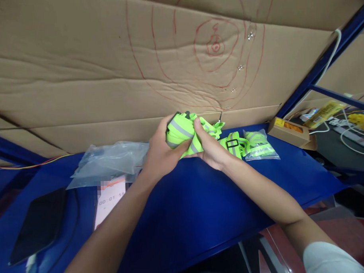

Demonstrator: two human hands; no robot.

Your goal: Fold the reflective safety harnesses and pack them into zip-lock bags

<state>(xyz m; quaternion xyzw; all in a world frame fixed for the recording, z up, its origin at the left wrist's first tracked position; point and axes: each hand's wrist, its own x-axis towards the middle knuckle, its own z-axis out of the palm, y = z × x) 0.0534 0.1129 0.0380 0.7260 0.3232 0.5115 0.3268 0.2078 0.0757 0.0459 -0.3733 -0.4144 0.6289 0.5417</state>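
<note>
A bundle of neon-green strap with grey reflective stripes (180,130) is held above the blue table. My left hand (163,153) is wrapped round its left side, with the thumb across the lower front. On the right part of the bundle, my right hand (210,147) is closed with its thumb on top. Black pieces show at the bundle's upper edge. More green strap with a black buckle (232,143) lies just right of my right hand. Beside it is a clear bag of folded green strap (260,145).
Clear plastic bags (111,159) lie at the left on the blue table (184,216). Nearer are a phone showing a timer (110,198) and a black tablet with a cable (38,223). A cardboard box (289,132) stands at the right, and a cardboard wall (78,76) rises behind.
</note>
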